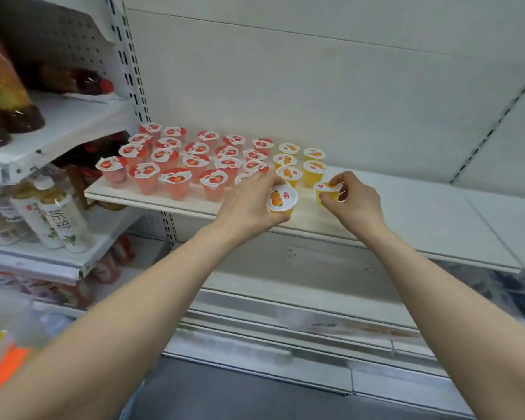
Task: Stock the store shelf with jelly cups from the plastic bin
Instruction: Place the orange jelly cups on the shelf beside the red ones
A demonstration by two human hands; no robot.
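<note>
A: Gripping both: left hand [249, 201] curls round a cup [281, 199], right hand [356, 204] pinches a second cup [328, 192], both at the shelf's [406, 213] front edge.
B: Risk?
A: Left knuckles lie just beside the yellow rows [314, 168] behind; a nudge could topple them. Red cups [176, 165] fill the shelf's left end; bottles [58, 219] stand further left, clear.

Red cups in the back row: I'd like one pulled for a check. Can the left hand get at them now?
Probably not cleanly: the left hand holds an orange cup, and nearer rows of red cups stand before the back row.
</note>
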